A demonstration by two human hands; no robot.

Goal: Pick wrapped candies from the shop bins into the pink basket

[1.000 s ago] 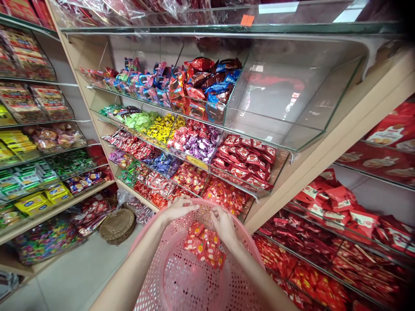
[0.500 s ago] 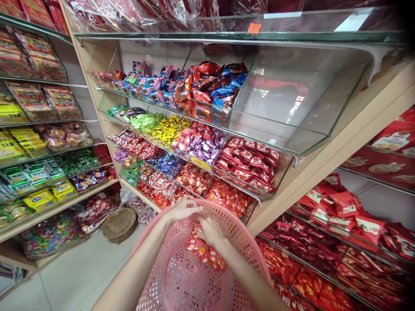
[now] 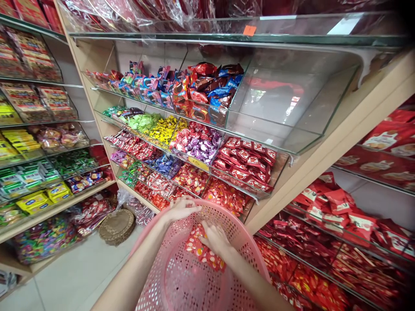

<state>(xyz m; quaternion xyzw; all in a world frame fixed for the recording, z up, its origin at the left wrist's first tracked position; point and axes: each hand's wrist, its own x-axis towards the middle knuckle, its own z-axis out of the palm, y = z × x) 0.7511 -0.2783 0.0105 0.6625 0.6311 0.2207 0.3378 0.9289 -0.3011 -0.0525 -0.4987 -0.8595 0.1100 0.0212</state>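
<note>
A pink perforated plastic basket (image 3: 241,220) is tilted toward me below the shelves. My left hand (image 3: 181,209) is closed over its far rim, thumb inside and fingers outside. Inside the basket, red-wrapped candies with light and yellow spots (image 3: 201,248) lie in a small heap. My right hand (image 3: 215,237) is at the right side of this heap, its thumb and fingers apart. The fingertips touch or nearly touch the wrappers; exact contact is hard to see.
Glass-fronted shelf bins (image 3: 194,160) of wrapped candies rise just beyond the basket. A wooden upright (image 3: 301,160) slants at right, beside shelves of red packets (image 3: 340,207). More stocked shelves (image 3: 42,185) stand at left. A round woven basket (image 3: 116,226) sits on the tiled floor (image 3: 78,268).
My right hand has loosened from a closed grip on the red candies, its fingers now more extended. The candies lie in the basket. My left hand stays on the rim; the view shifts slightly.
</note>
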